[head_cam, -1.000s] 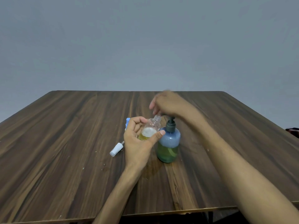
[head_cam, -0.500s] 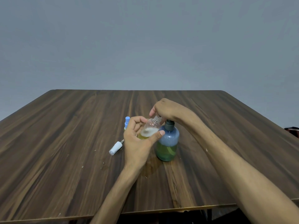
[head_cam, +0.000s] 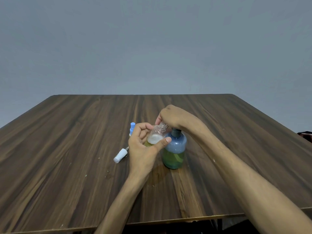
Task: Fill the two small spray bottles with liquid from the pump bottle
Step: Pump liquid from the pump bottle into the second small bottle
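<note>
Small clear spray bottle [head_cam: 156, 135], uncapped, part filled with yellow liquid and foam, tilted so neck met spout of pump bottle [head_cam: 174, 149] on table [head_cam: 67, 166]. Left hand [head_cam: 143, 149] gripped it. Right hand [head_cam: 173, 117] curled over pump head, probably pressing. White spray cap [head_cam: 120, 155] lay aside; second bottle with blue cap [head_cam: 132, 128] behind, apparently done.

blue-green pump bottle [head_cam: 173, 149], wood-grain table [head_cam: 67, 149]

Both bare forearms reach forward over the table, converging at its centre. The left hand [head_cam: 143, 146] is raised with fingers curled and thumb pressed across the front of a small clear bottle [head_cam: 156, 136], gripping it at a tilt. The right hand [head_cam: 173, 118], knuckles up, bears down from above with fingers bent.
</note>
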